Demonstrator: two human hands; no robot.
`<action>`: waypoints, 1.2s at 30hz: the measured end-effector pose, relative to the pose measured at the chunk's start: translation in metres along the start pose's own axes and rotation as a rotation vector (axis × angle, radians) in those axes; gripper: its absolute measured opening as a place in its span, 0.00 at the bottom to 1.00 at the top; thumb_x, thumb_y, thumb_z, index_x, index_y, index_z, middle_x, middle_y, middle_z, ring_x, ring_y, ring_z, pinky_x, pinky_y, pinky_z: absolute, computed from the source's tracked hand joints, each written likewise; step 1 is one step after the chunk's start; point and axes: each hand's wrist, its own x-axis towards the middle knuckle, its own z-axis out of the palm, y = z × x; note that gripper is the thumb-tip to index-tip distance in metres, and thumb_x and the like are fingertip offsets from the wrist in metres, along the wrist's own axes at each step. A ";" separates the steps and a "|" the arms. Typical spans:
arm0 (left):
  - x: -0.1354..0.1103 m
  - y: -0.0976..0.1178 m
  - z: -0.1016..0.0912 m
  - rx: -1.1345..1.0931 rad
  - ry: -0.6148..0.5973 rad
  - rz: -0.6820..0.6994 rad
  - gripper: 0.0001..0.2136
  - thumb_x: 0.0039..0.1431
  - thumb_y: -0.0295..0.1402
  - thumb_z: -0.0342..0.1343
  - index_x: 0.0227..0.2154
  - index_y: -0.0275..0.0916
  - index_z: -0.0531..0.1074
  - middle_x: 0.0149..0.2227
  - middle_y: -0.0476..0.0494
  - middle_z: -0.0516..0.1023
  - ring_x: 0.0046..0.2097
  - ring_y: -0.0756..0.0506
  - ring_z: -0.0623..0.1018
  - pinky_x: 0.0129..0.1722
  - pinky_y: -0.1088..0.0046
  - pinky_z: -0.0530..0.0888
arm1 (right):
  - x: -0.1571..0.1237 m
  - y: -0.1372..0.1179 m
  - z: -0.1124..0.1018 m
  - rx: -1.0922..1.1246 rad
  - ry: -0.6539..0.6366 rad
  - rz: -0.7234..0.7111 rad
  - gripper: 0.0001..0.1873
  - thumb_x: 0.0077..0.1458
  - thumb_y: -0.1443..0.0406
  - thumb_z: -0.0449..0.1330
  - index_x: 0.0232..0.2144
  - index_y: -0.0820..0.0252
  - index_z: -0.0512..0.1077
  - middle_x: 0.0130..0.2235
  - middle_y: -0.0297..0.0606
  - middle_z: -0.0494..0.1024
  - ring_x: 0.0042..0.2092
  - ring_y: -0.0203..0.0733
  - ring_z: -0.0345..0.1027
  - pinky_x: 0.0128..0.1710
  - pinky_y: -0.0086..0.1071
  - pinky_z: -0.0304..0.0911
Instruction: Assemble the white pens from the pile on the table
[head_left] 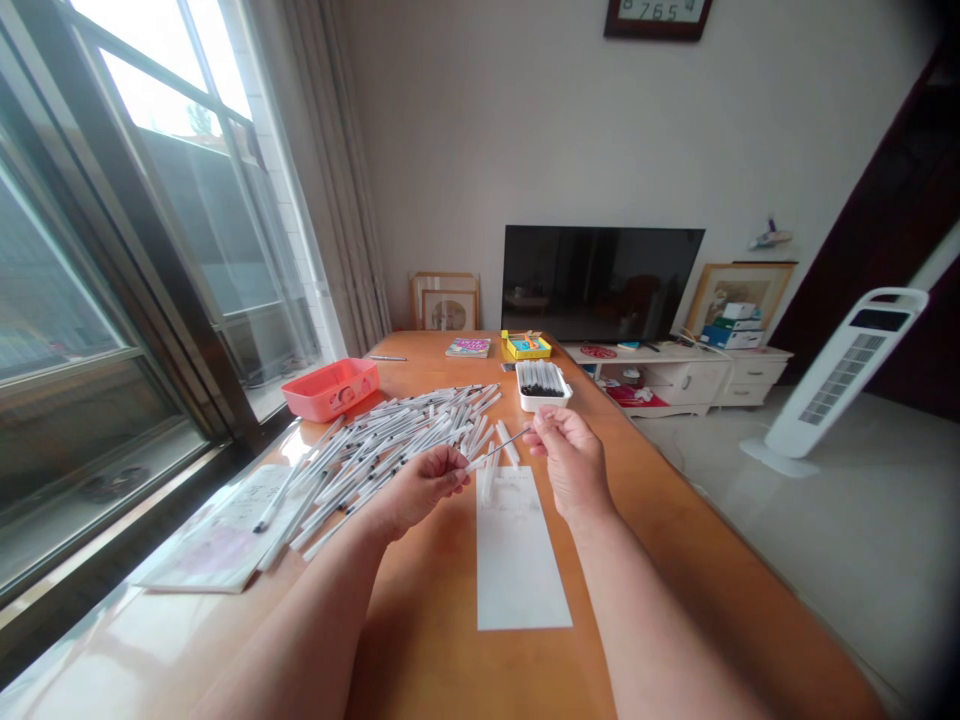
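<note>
A thin dark pen refill point(508, 441) stretches between my two hands above a white sheet of paper point(521, 560). Its paler lower end is pinched in the fingertips of my left hand point(427, 490). The other end is between the thumb and fingers of my right hand point(571, 455). Several clear pen caps point(490, 478) lie on the top part of the paper and just past it. To the left spreads a big loose heap of white pens point(397, 440) with dark ends. Past my right hand stands a white box point(544, 402) filled with upright-looking dark-tipped pens.
A coral-red plastic basket point(330, 392) stands behind the heap by the window. A booklet point(217, 540) lies under some pens at left. Farther back are a colourful book point(469, 348) and a yellow box point(526, 346). The wooden table point(660, 560) ends along the right.
</note>
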 end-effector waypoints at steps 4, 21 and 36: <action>-0.001 0.000 0.001 0.003 -0.002 -0.007 0.10 0.56 0.38 0.63 0.35 0.38 0.72 0.33 0.46 0.75 0.33 0.50 0.70 0.37 0.70 0.65 | -0.001 0.002 0.001 -0.034 -0.004 -0.055 0.17 0.54 0.55 0.67 0.41 0.58 0.69 0.34 0.37 0.81 0.31 0.38 0.76 0.30 0.30 0.68; -0.004 0.009 0.012 -0.194 -0.023 -0.035 0.12 0.54 0.39 0.66 0.34 0.37 0.73 0.31 0.44 0.76 0.33 0.49 0.72 0.37 0.69 0.65 | -0.018 0.011 0.016 -0.244 -0.184 -0.029 0.17 0.56 0.51 0.62 0.37 0.58 0.73 0.34 0.39 0.81 0.32 0.40 0.75 0.32 0.32 0.69; -0.004 0.008 0.016 -0.378 0.055 -0.068 0.13 0.51 0.37 0.68 0.35 0.36 0.75 0.31 0.44 0.77 0.32 0.50 0.72 0.34 0.73 0.65 | -0.028 0.022 0.017 -0.726 -0.430 -0.369 0.24 0.60 0.66 0.54 0.57 0.53 0.74 0.50 0.44 0.80 0.49 0.52 0.75 0.48 0.41 0.67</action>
